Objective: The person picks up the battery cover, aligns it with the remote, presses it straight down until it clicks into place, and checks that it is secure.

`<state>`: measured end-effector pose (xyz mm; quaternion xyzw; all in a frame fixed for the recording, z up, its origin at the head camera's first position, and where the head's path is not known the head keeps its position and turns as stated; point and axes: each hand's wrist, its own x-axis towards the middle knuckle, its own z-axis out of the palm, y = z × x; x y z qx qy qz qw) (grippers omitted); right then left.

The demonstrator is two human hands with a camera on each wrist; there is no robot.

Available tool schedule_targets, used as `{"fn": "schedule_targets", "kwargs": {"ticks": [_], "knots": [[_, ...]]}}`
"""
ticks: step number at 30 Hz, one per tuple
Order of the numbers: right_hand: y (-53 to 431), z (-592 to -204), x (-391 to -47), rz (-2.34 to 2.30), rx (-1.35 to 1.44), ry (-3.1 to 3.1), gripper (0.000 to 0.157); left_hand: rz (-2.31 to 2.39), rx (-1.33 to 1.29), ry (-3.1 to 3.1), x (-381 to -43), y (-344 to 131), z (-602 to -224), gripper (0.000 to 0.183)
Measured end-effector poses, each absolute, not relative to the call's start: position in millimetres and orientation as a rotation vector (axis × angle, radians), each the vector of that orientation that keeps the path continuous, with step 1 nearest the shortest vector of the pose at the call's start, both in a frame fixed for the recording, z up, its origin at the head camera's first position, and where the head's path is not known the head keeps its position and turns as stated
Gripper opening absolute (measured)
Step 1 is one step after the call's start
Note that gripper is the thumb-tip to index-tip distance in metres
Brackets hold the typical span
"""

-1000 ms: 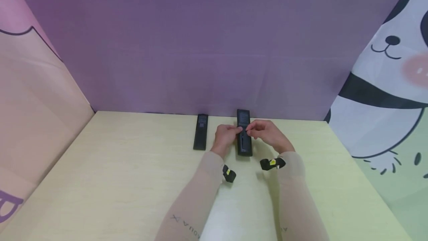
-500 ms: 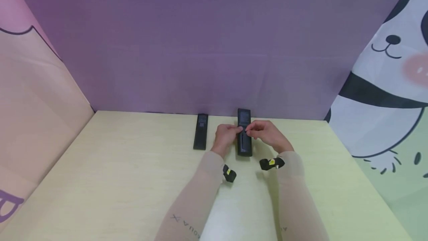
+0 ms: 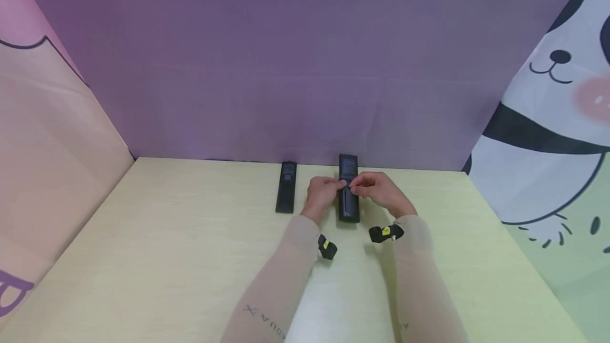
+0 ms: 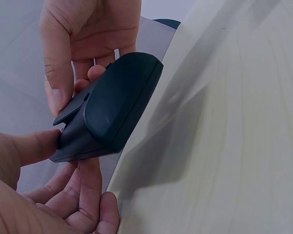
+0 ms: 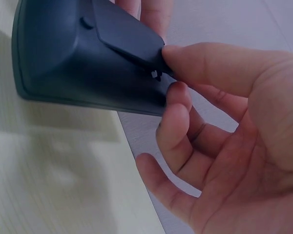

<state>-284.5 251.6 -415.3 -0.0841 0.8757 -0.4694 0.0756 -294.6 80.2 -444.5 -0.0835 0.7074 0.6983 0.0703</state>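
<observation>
A black remote control (image 3: 349, 210) is held back side up near the table's far edge. My left hand (image 3: 321, 195) grips it from the left, thumb on the back and fingers underneath. In the right wrist view, the battery cover (image 5: 129, 36) sits tilted, one long edge raised off the remote's body. My right hand (image 3: 381, 190) pinches this cover between thumb and fingertips at its end. A dark gap shows under the raised edge, with a small clip (image 5: 157, 75) near my fingertips. The left wrist view shows the lifted cover edge close by my left thumb.
Left of my hands, a second black remote control (image 3: 286, 188) lies on the pale wooden table (image 3: 190, 247). A purple backdrop (image 3: 267, 68) rises right behind the far edge. Printed cloth panels stand on both sides, a panda (image 3: 548, 163) on the right one.
My right hand and wrist have shifted slightly left along the remote control, still pinching the battery cover. The remote has moved very slightly; my left hand keeps its grip.
</observation>
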Motion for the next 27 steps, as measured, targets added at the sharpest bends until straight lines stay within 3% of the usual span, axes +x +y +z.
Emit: {"fn": "schedule_targets", "kwargs": {"ticks": [27], "knots": [[252.0,-422.0,-288.4,-1.372,-0.192,2.672,0.022,2.101,-0.226,2.134,-297.2,80.4,-447.1,0.024]]}}
